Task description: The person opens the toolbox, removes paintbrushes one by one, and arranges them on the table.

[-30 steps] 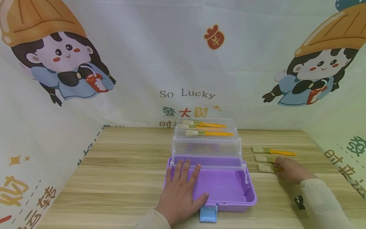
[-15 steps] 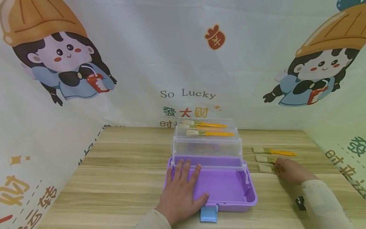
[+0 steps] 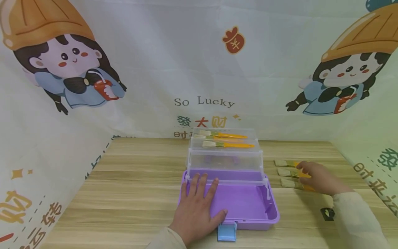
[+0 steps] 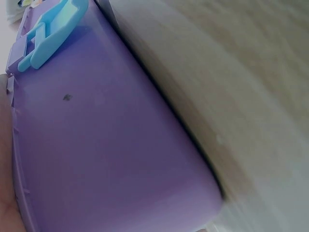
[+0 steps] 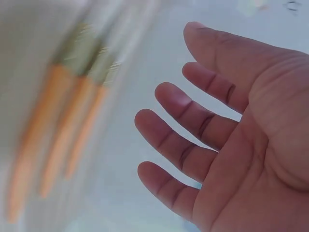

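Note:
In the head view an open purple storage box [image 3: 242, 204] stands on the table, its clear tiered trays [image 3: 225, 160] raised at the back. My left hand [image 3: 197, 209] lies with fingers spread over the box's front left part. A light-blue latch [image 3: 227, 232] hangs down at the front, right of the thumb. To the right of the box, my right hand [image 3: 323, 178] hovers over three flat paintbrushes with orange handles: a near one [image 3: 289, 183], a middle one [image 3: 286, 172] and a far one [image 3: 283, 163]. Its fingers are loosely bent, and the right wrist view shows nothing in it.
Orange-handled paintbrushes, including a front one [image 3: 228, 145] and a back one [image 3: 230, 135], lie in the upper trays. A small black patch [image 3: 327, 214] lies beside the right sleeve. Printed cloth [image 3: 149, 69] surrounds the wooden table [image 3: 133, 186] at back and sides.
My right hand has let go of the nearest paintbrush's handle, lifted, and moved slightly away with its fingers loosened. The left hand has stayed in place on the box.

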Demonstrator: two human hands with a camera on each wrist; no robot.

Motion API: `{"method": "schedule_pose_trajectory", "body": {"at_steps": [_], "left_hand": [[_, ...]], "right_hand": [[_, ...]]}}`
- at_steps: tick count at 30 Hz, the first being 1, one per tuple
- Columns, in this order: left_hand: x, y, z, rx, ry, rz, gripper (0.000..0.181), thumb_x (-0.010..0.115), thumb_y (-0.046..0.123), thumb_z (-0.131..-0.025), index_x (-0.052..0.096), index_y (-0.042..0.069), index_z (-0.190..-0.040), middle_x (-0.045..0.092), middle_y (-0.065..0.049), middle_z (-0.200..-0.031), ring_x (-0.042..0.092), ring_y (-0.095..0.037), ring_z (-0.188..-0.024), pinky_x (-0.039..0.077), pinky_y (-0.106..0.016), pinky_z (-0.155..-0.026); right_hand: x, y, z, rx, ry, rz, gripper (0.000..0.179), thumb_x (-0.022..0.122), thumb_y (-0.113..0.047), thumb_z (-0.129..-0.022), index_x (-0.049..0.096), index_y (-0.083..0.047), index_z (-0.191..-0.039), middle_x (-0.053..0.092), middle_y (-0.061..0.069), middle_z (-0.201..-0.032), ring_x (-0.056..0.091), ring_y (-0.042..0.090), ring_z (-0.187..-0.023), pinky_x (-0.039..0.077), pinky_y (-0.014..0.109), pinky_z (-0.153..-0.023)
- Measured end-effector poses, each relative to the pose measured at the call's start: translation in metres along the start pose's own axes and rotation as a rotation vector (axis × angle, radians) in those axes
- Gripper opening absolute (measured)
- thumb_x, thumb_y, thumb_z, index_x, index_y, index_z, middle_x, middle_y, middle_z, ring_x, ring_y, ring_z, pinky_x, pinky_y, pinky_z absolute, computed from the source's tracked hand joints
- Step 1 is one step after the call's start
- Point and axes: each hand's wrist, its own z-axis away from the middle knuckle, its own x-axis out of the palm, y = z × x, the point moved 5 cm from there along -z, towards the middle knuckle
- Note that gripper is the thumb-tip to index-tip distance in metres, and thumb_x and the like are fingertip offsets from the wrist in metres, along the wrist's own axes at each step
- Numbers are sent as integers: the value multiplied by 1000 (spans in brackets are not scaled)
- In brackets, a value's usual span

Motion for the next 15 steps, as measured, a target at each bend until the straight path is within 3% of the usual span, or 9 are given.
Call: {"method": "schedule_pose_trajectory", "body": {"at_steps": [15], "left_hand": [[1,-1,0,2,20,6,83,38,71,-93,33,19,-156,32,-18,-156,22,-38,-145,16,-63,-113]], "right_hand": [[-39,-74,-35,-75,61,48,38,68,-12,-94,58,3,-127,63,23,-118,60,42,-107,48,58,-88]]}}
